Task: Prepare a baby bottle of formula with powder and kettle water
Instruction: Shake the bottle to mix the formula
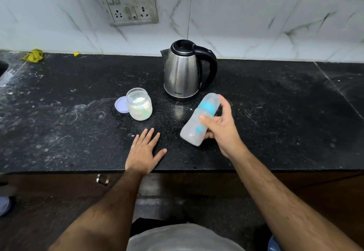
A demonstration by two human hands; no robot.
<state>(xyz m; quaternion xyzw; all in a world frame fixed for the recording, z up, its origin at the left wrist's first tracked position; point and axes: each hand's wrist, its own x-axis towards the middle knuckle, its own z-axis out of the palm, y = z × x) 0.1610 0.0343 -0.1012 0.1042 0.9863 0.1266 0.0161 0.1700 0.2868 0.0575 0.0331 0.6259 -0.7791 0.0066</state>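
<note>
My right hand [220, 124] grips a baby bottle [194, 125] with a blue collar and clear cap, held tilted above the black counter [78, 132], cap end pointing up and away. The bottle looks cloudy inside. My left hand [143, 152] lies flat on the counter near the front edge, fingers spread, holding nothing. An open clear jar of white powder [138, 105] stands left of centre, its lilac lid [121, 105] lying beside it on the left. A steel electric kettle [183, 73] with a black handle and closed lid stands behind the bottle.
A wall socket plate [128, 2] hangs on the marble-tiled wall. A yellow cloth [34, 55] and a small yellow scrap [76, 54] lie at the counter's back left. A sink edge [3, 67] shows at far left. A cabinet handle [102, 179] sits below the counter.
</note>
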